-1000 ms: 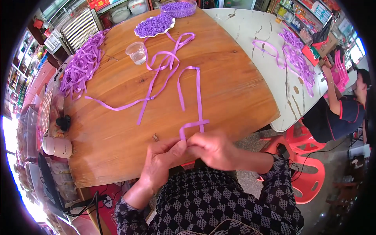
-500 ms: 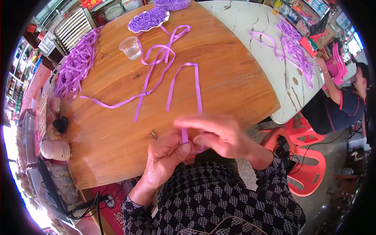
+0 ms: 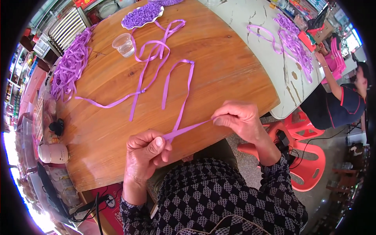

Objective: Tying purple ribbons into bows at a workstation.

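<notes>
A purple ribbon (image 3: pixel 188 129) is stretched between my two hands over the near edge of the wooden table. My left hand (image 3: pixel 148 150) pinches it between thumb and fingers. At the other end, my right hand (image 3: pixel 238 119) grips the ribbon tip, higher and to the right. From the left hand another stretch of ribbon runs up the table to a small knot and bends back down. Beyond it lie looped, knotted ribbons (image 3: pixel 161 49) on the wood.
A clear plastic cup (image 3: pixel 124 45) and a white scalloped dish (image 3: pixel 161 13) of purple pieces stand toward the back. Piled ribbon (image 3: pixel 70 66) covers the left edge. A co-worker (image 3: pixel 338 98) sits by the marble-look table (image 3: pixel 250 43) at right, near red plastic chairs (image 3: pixel 313 166).
My hands, close together before, have drawn apart; the right moved right and up, the left moved left. The ribbon between them is now pulled out straight.
</notes>
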Action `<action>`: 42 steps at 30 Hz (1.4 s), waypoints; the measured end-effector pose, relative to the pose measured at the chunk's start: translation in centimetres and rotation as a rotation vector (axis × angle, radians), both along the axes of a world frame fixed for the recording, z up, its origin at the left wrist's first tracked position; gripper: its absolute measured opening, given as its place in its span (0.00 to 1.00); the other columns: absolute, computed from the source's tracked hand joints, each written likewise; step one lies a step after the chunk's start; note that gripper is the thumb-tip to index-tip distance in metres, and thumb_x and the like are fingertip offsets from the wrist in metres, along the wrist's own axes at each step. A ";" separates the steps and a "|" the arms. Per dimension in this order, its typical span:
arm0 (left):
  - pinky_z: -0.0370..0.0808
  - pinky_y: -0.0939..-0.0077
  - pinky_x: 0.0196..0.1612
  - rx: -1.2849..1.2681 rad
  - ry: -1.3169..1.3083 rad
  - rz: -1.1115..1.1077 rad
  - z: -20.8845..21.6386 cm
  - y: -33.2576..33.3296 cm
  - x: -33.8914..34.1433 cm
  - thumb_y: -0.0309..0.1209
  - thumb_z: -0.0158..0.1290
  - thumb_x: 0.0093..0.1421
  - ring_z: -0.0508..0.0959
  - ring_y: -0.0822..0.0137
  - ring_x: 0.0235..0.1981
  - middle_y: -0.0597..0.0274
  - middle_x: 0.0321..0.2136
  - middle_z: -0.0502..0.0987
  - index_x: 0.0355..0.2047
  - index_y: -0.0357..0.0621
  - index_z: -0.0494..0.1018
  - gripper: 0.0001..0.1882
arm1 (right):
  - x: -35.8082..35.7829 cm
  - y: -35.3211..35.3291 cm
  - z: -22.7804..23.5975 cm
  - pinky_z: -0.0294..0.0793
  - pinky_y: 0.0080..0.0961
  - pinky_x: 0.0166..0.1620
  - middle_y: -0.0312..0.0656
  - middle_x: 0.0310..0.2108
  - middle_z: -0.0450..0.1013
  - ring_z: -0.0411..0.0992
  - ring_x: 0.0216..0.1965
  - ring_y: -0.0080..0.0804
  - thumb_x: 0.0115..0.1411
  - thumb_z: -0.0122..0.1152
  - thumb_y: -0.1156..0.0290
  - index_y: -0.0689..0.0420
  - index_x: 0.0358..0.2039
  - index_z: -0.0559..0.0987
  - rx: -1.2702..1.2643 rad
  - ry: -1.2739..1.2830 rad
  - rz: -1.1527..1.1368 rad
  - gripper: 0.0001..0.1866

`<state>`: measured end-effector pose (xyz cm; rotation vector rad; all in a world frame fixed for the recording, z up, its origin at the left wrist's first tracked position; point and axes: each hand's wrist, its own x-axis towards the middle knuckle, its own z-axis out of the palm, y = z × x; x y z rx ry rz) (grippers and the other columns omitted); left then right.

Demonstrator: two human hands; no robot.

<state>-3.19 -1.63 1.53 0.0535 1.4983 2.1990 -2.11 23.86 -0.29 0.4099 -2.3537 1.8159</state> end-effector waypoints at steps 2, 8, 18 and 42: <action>0.59 0.86 0.12 0.059 -0.012 0.004 -0.5 0.1 0.0 0.32 0.53 0.56 0.67 0.75 0.11 0.57 0.15 0.73 0.23 0.34 0.73 0.12 | 0.3 0.8 -0.3 0.64 0.16 0.25 0.36 0.21 0.72 0.67 0.22 0.19 0.49 0.63 0.79 0.64 0.26 0.77 -0.030 -0.062 -0.044 0.04; 0.61 0.86 0.14 0.304 -0.018 0.001 -1.5 0.5 -0.9 0.32 0.52 0.57 0.66 0.74 0.10 0.52 0.20 0.75 0.28 0.33 0.72 0.11 | 0.2 0.7 -1.5 0.61 0.19 0.21 0.39 0.16 0.67 0.65 0.18 0.25 0.47 0.62 0.81 0.63 0.21 0.76 0.179 0.120 -0.240 0.03; 0.71 0.83 0.37 -0.080 -0.006 -0.237 -0.7 3.6 0.4 0.19 0.55 0.51 0.73 0.76 0.35 0.62 0.35 0.76 0.43 0.37 0.70 0.17 | 1.5 -3.7 1.5 0.64 0.26 0.21 0.41 0.24 0.70 0.66 0.19 0.33 0.40 0.59 0.83 0.60 0.29 0.76 0.465 0.614 -0.096 0.12; 0.71 0.81 0.25 -0.658 0.819 0.180 -1.9 3.8 1.3 0.21 0.58 0.49 0.75 0.71 0.22 0.60 0.25 0.74 0.34 0.36 0.73 0.11 | 1.4 -5.9 -1.8 0.64 0.13 0.27 0.36 0.24 0.70 0.65 0.24 0.17 0.59 0.53 0.75 0.66 0.32 0.74 -0.774 -0.567 0.094 0.07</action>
